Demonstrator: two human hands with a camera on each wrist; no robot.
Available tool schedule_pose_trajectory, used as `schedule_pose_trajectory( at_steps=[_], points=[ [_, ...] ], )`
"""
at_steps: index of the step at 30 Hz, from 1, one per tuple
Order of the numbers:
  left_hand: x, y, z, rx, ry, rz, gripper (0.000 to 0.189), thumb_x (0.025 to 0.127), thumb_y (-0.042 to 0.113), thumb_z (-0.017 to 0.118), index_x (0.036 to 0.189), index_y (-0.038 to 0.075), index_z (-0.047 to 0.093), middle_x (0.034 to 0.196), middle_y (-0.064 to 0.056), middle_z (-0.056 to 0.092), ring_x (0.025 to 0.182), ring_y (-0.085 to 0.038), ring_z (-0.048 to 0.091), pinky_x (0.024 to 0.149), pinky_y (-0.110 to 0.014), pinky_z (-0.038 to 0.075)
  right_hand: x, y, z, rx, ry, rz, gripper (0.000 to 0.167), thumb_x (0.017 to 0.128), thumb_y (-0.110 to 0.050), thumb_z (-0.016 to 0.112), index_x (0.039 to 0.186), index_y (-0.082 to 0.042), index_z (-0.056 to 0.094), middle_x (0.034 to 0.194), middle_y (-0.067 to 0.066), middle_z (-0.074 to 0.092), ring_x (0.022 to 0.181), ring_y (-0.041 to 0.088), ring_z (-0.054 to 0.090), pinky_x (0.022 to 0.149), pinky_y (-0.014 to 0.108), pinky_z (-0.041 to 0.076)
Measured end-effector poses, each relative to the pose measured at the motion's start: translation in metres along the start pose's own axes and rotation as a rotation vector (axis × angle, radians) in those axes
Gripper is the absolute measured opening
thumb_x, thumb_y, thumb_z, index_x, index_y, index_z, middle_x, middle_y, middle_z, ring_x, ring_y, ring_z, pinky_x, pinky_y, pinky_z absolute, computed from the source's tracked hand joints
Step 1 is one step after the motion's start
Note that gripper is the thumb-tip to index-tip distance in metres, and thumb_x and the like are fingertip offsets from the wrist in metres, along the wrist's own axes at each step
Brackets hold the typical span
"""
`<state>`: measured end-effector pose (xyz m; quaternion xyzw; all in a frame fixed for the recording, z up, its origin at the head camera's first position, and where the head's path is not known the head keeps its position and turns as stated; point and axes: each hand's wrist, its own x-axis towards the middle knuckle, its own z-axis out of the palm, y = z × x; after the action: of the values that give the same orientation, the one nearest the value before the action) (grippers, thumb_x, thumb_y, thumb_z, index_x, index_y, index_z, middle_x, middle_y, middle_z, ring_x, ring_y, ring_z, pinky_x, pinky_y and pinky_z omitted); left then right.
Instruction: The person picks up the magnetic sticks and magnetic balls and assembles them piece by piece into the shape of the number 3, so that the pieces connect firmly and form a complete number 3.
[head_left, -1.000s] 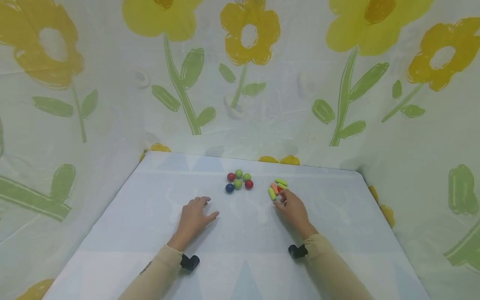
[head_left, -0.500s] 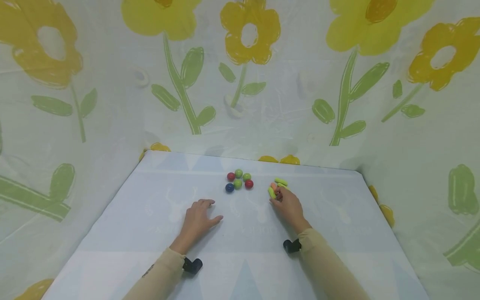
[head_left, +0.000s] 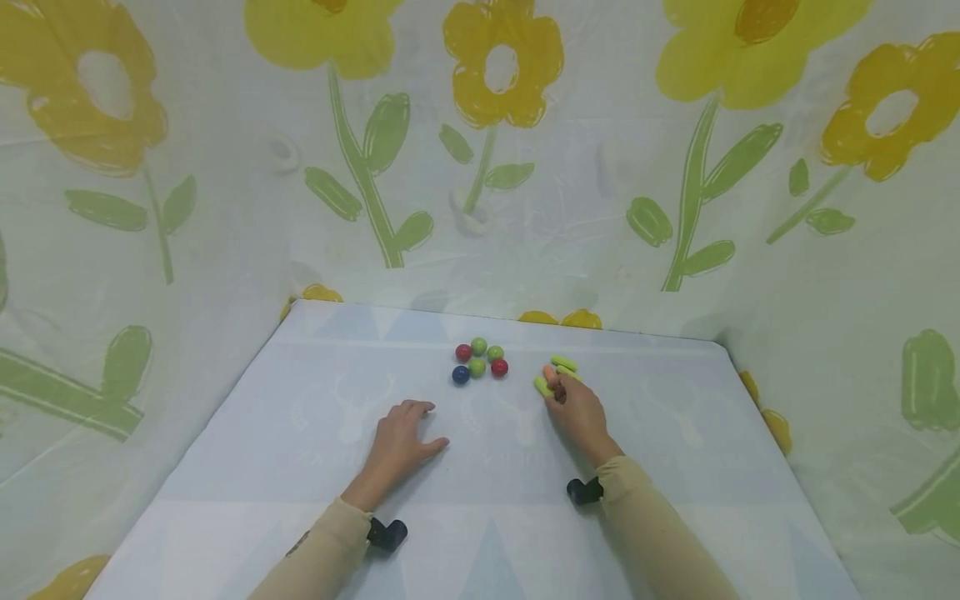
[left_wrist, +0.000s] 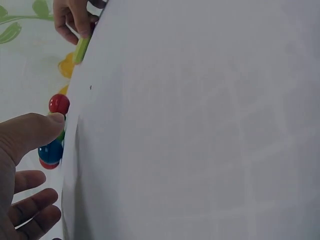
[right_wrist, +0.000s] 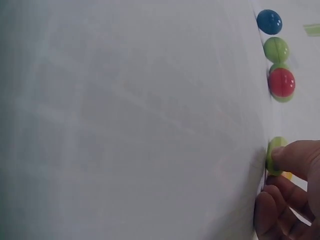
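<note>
Fingers (right_wrist: pixel 294 196) of the right hand (head_left: pixel 582 417), right of centre, seem to pinch a red stick (left_wrist: pixel 92 25) beside a green stick (head_left: pixel 543 386); the left hand (head_left: pixel 398 440) is spread, holding nothing. Gripping looks like the step; next calls for a clean lift.

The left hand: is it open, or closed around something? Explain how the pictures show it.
Open, holding nothing: the left hand has its thumb spread from its fingers, with tabletop between it and the balls.

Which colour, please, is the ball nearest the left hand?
The ball is blue, clearest in the right wrist view.
</note>
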<state>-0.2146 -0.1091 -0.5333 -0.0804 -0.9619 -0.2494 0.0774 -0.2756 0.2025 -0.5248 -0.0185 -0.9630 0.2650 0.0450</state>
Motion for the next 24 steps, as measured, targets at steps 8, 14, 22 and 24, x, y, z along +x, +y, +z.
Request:
schedule_pose_trajectory(
  at_steps=[8, 14, 22, 24],
  points=[
    [-0.002, 0.004, -0.001, -0.002, -0.009, 0.012, 0.061, 0.075, 0.041, 0.082, 0.124, 0.01, 0.062, 0.122, -0.01, 0.064, 0.115, -0.031, 0.058, 0.094, -0.052, 0.046, -0.003, 0.0, -0.001, -0.006, -0.031, 0.002, 0.024, 0.086, -0.022, 0.073, 0.109, -0.018, 0.067, 0.094, 0.0, 0.069, 0.086, 0.017, 0.064, 0.074, 0.038, 0.05],
    [-0.002, 0.003, 0.004, 0.002, -0.008, 0.025, 0.06, 0.074, 0.041, 0.082, 0.123, 0.011, 0.063, 0.118, -0.007, 0.066, 0.112, -0.029, 0.058, 0.092, -0.05, 0.046, -0.006, 0.0, -0.001, -0.01, -0.07, 0.024, 0.021, 0.087, -0.021, 0.072, 0.107, -0.02, 0.067, 0.094, -0.001, 0.067, 0.085, 0.017, 0.061, 0.074, 0.035, 0.049],
    [-0.004, 0.004, 0.005, -0.003, 0.003, 0.052, 0.06, 0.073, 0.04, 0.083, 0.122, 0.011, 0.064, 0.116, -0.006, 0.066, 0.11, -0.027, 0.059, 0.089, -0.049, 0.047, -0.012, -0.001, -0.001, 0.023, -0.096, 0.004, 0.019, 0.085, -0.019, 0.072, 0.103, -0.02, 0.068, 0.093, -0.002, 0.068, 0.082, 0.015, 0.06, 0.071, 0.033, 0.049],
    [-0.005, 0.005, 0.005, -0.003, -0.002, 0.052, 0.06, 0.074, 0.041, 0.083, 0.123, 0.012, 0.063, 0.117, -0.005, 0.066, 0.11, -0.027, 0.059, 0.089, -0.048, 0.047, -0.013, -0.001, -0.001, 0.026, -0.104, -0.002, 0.018, 0.085, -0.018, 0.072, 0.103, -0.021, 0.068, 0.092, -0.002, 0.067, 0.08, 0.014, 0.06, 0.071, 0.032, 0.049]
  ],
)
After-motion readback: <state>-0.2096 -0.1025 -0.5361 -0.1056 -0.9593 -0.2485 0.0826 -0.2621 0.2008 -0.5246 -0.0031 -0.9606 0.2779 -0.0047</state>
